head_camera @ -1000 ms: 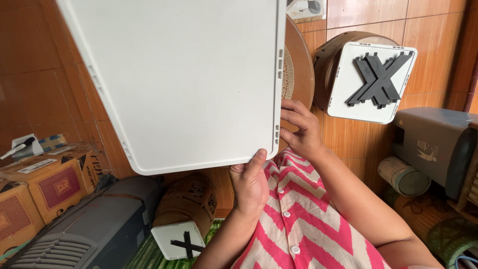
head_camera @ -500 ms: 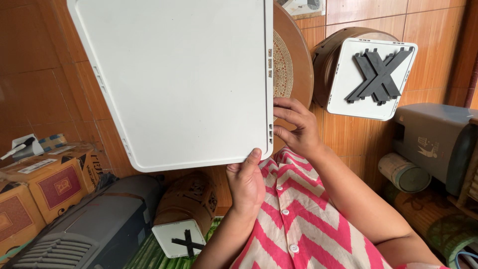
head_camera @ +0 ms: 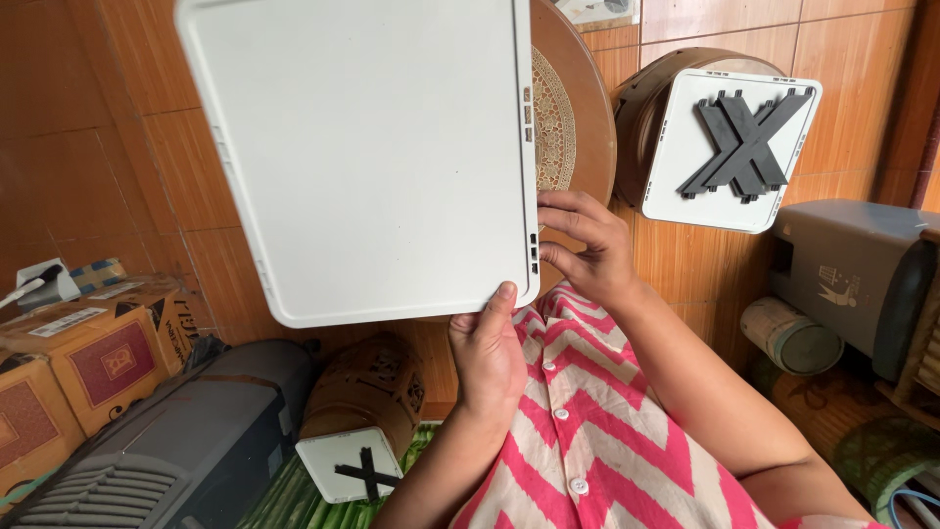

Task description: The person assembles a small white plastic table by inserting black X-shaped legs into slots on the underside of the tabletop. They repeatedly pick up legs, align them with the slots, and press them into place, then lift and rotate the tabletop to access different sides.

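I hold a large white flat panel [head_camera: 372,157] with rounded corners up in front of me. My left hand [head_camera: 487,355] grips its lower edge near the right corner, thumb lying on the face. My right hand [head_camera: 586,247] curls its fingers around the panel's right edge, close to a few small slots. My sleeves and shirt are pink and white zigzag cloth [head_camera: 627,431]. A round brown disc with a patterned centre [head_camera: 573,118] shows from behind the panel's right side.
A white square plate with a black X-shaped bracket [head_camera: 729,147] leans on a brown round piece at upper right. A grey box [head_camera: 857,269] stands right. Cardboard boxes [head_camera: 93,353], a grey machine [head_camera: 186,441] and a smaller X-marked plate [head_camera: 357,470] lie lower left.
The white panel has shifted a little to the left, uncovering more of the brown disc. Both hands keep their grip on its edges.
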